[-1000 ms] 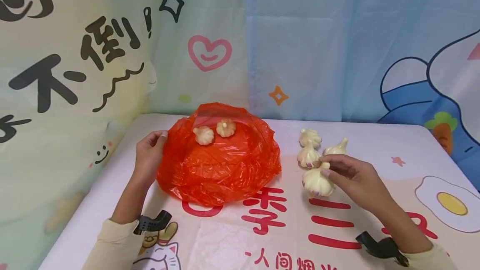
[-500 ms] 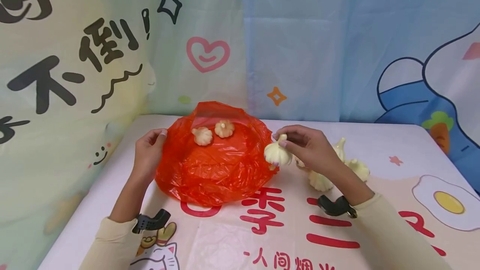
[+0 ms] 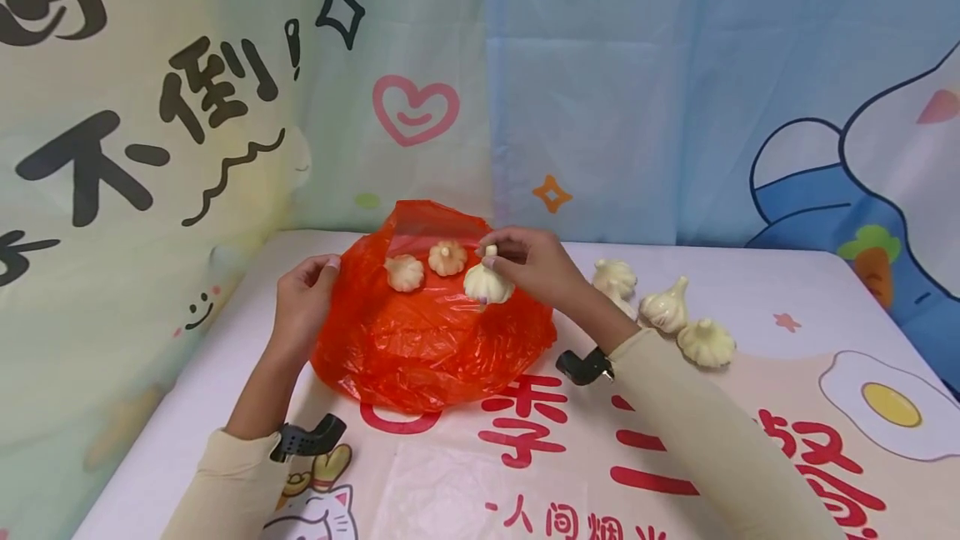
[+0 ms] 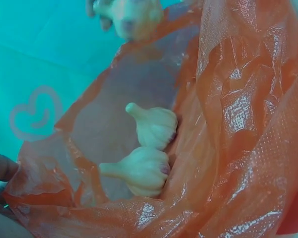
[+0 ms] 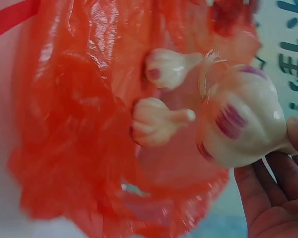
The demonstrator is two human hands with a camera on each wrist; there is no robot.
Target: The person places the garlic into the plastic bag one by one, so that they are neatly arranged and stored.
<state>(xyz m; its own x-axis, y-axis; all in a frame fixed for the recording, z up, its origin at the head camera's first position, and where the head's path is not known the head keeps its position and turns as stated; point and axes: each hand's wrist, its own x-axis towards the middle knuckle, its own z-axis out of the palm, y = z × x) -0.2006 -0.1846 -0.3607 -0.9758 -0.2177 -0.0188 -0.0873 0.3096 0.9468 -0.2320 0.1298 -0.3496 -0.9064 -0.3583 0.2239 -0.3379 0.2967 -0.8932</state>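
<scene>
A red plastic bag (image 3: 435, 348) lies spread on the table, its mouth turned up. My left hand (image 3: 306, 298) pinches the bag's left rim between thumb and fingers. Two garlic bulbs (image 4: 156, 126) rest inside the bag, side by side. Over the bag's right part, my right hand (image 3: 536, 265) holds another garlic bulb (image 3: 487, 283) by its stem, root end down. In the right wrist view this held bulb (image 5: 243, 116) shows purple patches and a tuft of roots. Thumb and fingers meet at its stem.
Several more garlic bulbs (image 3: 666, 307) sit on the table right of the bag, partly behind the right forearm. The table (image 3: 450, 473) carries a printed cloth. A printed curtain (image 3: 585, 107) stands right behind its far edge.
My right hand has picked a garlic bulb out of the group at right and carried it left to over the bag. My left hand keeps its hold on the rim.
</scene>
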